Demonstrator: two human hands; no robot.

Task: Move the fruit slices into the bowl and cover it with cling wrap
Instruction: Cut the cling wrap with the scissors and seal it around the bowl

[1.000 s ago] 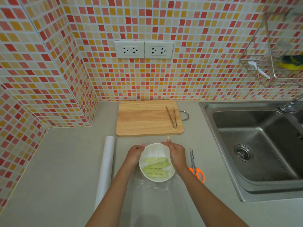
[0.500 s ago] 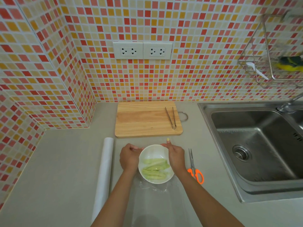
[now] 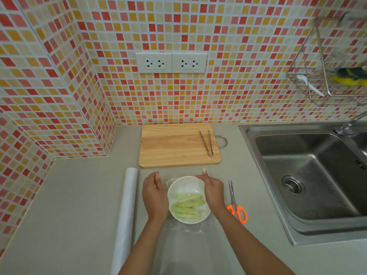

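Note:
A white bowl with pale green fruit slices stands on the counter in front of the cutting board. A clear sheet of cling wrap lies over the bowl and trails toward me along the counter. My left hand is flat against the bowl's left side, fingers together and straight, holding nothing. My right hand rests on the bowl's right rim, thumb and fingers pinching the film at the far edge. The cling wrap roll lies lengthwise to the left of my left arm.
Metal tongs lie on the wooden cutting board behind the bowl. Orange-handled scissors lie just right of my right hand. A steel sink fills the right side. Tiled walls close the back and left.
My left hand has slid from the bowl's far rim down to its left side and flattened. My right hand stays at the right rim.

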